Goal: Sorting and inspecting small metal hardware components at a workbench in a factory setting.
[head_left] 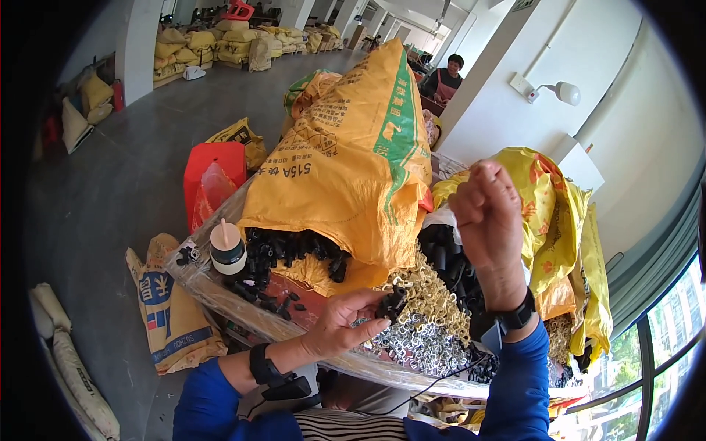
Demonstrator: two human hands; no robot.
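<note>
My left hand [344, 323] is low over the table, its thumb and fingers around a small black plastic part [393, 301]. Just past it lie a heap of gold-coloured metal fittings [434, 298] and a heap of silver-coloured metal fittings [423, 344]. Higher up on the right, my right hand [489, 213] is raised with curled fingers; whatever is in it, if anything, is hidden. Behind that wrist is a pile of black tubular parts [441, 253]. More black plastic pieces [287, 250] spill from the mouth of a large orange woven sack [346, 162].
A lidded cup [228, 250] stands at the table's left edge. Yellow sacks [540, 198] crowd the right side. On the floor to the left are a red container [213, 173] and a paper sack [173, 316]. A person [443, 79] sits farther back beside a pillar.
</note>
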